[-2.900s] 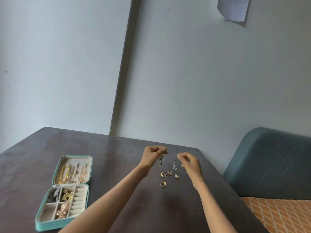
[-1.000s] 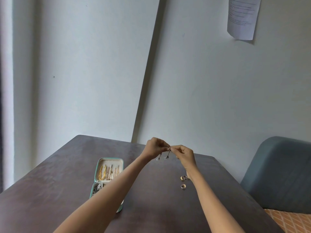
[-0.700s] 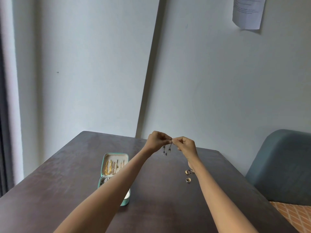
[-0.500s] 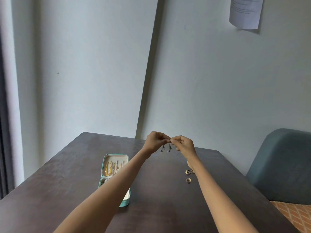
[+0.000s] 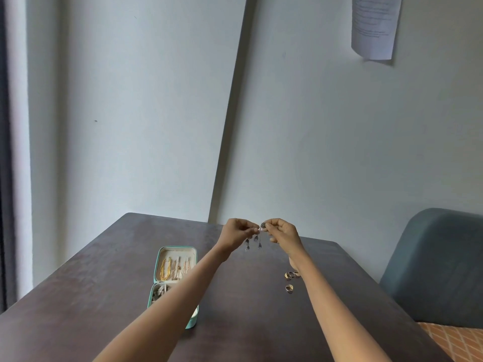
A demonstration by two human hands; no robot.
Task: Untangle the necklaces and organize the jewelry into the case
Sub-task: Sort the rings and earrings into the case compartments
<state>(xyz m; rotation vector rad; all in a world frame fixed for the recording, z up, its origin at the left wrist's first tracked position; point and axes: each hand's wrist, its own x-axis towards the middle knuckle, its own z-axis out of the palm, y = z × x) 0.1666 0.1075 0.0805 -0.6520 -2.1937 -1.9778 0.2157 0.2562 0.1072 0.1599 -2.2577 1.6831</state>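
Above the dark table, my left hand and my right hand are raised close together. Both pinch a small silver dangling piece of jewelry whose drops hang between them. The open teal jewelry case lies on the table to the left, gold chains in its lid half; my left forearm hides much of its lower half. Several gold rings lie on the table under my right wrist.
A blue-grey upholstered chair stands at the table's right side, with an orange patterned cushion below it. A sheet of paper hangs on the wall. A curtain runs down the left edge.
My hands, apart with one dangling piece each 2.9 s ago, have come together and lifted above the table. The view has tilted up and shifted, so the case sits nearer the centre.
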